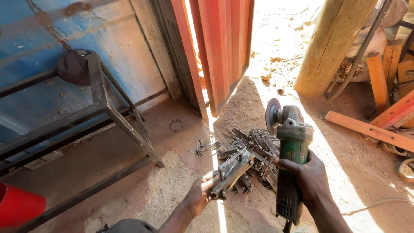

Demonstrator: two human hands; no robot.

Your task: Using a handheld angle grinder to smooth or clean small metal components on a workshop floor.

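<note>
Grey steel bracket (230, 171) sits clamped in the left hand (199, 194); right hand (307, 174) holds a green angle grinder (291, 146).

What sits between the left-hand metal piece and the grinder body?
Head view: the pile of metal brackets on the ground shows in the gap between the metal piece and the green angle grinder.

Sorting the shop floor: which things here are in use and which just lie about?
In use: angle grinder in right hand; metal bracket in left hand; bracket pile.
Lying about: steel frame, red container, wooden planks, post.
</note>
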